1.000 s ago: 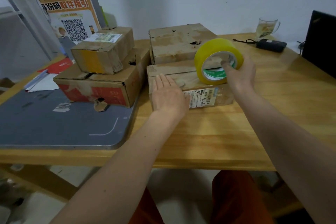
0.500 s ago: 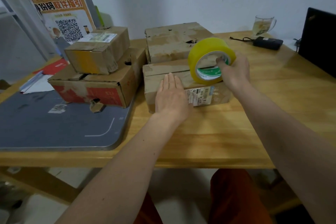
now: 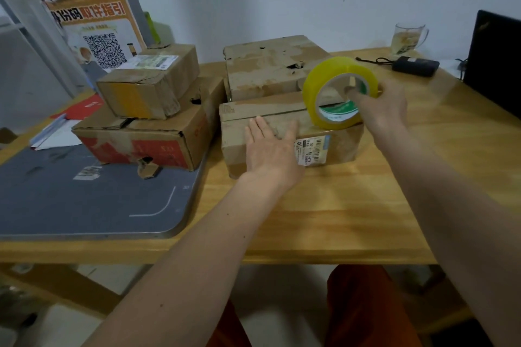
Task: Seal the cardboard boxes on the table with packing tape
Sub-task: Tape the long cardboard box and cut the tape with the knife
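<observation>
**Entry: yellow tape roll on worn carton, handling notes**

Item 1. Wide yellow roll of packing tape with a green-printed cardboard core (image 3: 339, 93). It stands on edge on the top of item 2, at that box's right end. The right hand (image 3: 379, 105) grips it, with a finger hooked through the core and the rest of the hand round the far rim. Judged light and rigid; the smooth outer wrap looks slippery, so the core is the sound place to hold. The free end of the tape cannot be made out.

Item 2. Low brown cardboard box with a white barcode label on its front face (image 3: 284, 132), set near the middle of the wooden tabletop (image 3: 352, 205), towards the back. Its flap seam runs left to right along the top and looks unsealed. The board is scuffed and probably soft; press on the flaps, not the torn patches. The left hand (image 3: 270, 149) lies flat, fingers straight, over the front top edge, steadying it.

Item 3. Three more battered brown cartons (image 3: 158, 110) sit towards the back left of the tabletop.
</observation>
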